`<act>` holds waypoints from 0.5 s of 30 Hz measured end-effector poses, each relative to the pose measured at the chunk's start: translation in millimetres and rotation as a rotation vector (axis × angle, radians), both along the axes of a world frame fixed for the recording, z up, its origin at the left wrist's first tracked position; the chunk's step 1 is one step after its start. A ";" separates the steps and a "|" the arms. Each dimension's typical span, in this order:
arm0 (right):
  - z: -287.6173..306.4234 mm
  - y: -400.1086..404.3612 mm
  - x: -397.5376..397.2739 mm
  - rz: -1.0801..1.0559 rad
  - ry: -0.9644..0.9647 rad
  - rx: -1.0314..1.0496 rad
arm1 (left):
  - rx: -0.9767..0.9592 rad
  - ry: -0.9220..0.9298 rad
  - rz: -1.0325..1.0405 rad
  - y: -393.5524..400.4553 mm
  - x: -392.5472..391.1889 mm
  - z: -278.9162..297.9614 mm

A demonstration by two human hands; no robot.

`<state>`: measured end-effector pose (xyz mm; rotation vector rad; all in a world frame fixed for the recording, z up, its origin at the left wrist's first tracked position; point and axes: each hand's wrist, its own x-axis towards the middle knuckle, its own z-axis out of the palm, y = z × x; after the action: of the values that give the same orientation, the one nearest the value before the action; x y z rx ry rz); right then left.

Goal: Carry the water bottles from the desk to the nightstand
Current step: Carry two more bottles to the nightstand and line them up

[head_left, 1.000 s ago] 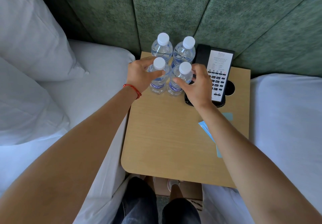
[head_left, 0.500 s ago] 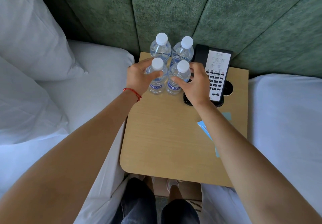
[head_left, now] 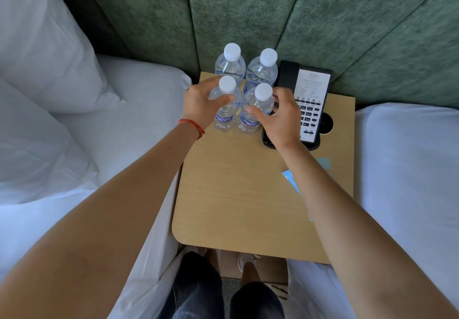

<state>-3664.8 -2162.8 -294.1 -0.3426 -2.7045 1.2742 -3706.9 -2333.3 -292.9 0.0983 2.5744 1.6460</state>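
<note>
Nightstand [head_left: 238,202]: near part of wooden top bare. Left hand [head_left: 201,106] curled round front-left water bottle [head_left: 225,110]; right hand [head_left: 280,117] curled round front-right water bottle [head_left: 255,112]. Both bottles upright on nightstand, side by side. Since half second ago: grips unchanged, pair barely shifted, so likely set down, release pending. Behind: two rear bottles [head_left: 246,67] upright near headboard; black telephone [head_left: 310,100] just right. All four delivered; task nearly complete.

Bare forearms, a thin red string bracelet [head_left: 192,125] at the left wrist, dark jeans [head_left: 196,286], pale shoes [head_left: 244,261].
</note>
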 end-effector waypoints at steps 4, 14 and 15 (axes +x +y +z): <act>1.2 -1.9 1.4 -0.002 -0.025 -0.019 | -0.034 -0.047 0.021 0.9 2.5 3.7; 19.9 -3.6 33.7 -0.009 -0.072 -0.021 | -0.163 -0.097 0.091 -14.7 47.0 -2.7; 20.4 -1.8 39.0 -0.003 -0.050 -0.007 | -0.179 -0.046 0.078 -17.6 51.8 -2.5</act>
<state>-3625.8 -2164.6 -273.7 -0.3851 -2.7405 1.2911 -3655.1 -2350.9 -295.4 -0.0514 2.7077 1.4148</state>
